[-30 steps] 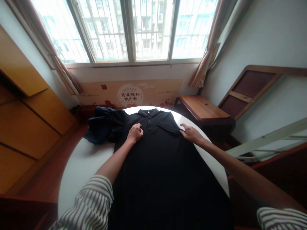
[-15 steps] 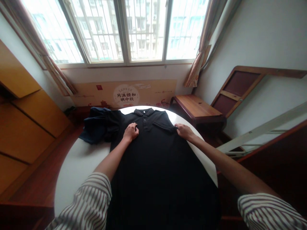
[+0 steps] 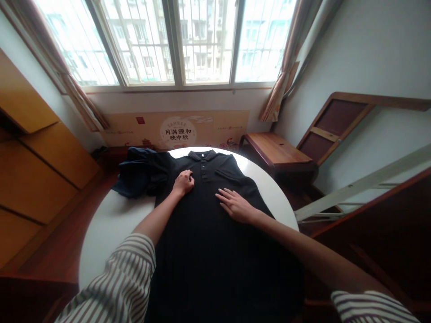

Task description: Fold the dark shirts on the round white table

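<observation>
A black polo shirt (image 3: 215,251) lies spread front up over the round white table (image 3: 111,233), its collar at the far edge. On the chest, left of the button placket, my left hand (image 3: 184,181) is closed, its fingers curled against the shirt cloth. My right hand (image 3: 237,205) lies with fingers stretched out and apart on the shirt's front, below and right of the buttons. The right-side sleeve (image 3: 229,170) is folded inward across the upper chest. Past my left hand, the other sleeve reaches a bunched dark blue cloth (image 3: 134,172).
Beyond the table, a wooden bench (image 3: 276,148) stands at the right, with a wooden frame (image 3: 336,121) leaning on the wall. Yellow-brown cabinets (image 3: 57,170) line the left. A printed banner (image 3: 134,125) runs below the barred window (image 3: 202,45).
My right hand has let go of the shirt's right shoulder edge and moved left and nearer, opening flat on the front. My left hand stays in place.
</observation>
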`<state>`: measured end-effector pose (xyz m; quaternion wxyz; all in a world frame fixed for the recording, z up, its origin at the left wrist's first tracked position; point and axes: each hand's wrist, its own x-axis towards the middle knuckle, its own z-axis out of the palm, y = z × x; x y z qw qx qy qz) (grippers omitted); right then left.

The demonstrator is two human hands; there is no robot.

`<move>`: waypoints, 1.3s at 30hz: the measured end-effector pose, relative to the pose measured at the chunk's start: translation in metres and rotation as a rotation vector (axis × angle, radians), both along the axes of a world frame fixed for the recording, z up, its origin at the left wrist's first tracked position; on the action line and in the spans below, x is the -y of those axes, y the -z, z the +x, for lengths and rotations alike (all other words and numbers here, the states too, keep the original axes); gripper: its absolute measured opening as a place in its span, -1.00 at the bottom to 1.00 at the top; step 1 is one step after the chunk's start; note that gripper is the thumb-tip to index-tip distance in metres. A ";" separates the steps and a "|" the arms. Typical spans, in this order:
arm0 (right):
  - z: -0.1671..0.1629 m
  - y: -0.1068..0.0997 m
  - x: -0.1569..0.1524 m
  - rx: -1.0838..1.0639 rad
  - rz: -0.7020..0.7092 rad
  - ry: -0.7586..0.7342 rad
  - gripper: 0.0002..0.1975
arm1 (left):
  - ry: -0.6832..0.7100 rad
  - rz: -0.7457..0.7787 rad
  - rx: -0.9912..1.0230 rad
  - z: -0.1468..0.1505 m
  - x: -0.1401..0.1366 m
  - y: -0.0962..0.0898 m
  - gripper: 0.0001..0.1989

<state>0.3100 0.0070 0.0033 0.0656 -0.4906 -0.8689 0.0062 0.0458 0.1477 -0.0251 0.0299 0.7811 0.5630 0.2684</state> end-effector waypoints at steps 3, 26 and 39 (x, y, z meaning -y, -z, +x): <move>0.015 0.011 0.016 -0.016 -0.046 0.052 -0.45 | 0.004 -0.009 -0.004 0.000 0.001 -0.002 -0.67; 0.074 0.026 0.067 0.039 -0.026 0.373 -0.28 | -0.707 -0.055 0.028 -0.104 -0.012 -0.109 -0.38; 0.077 0.032 0.066 -0.021 0.011 0.355 -0.30 | -0.087 -0.073 -0.249 -0.029 -0.003 -0.104 -0.61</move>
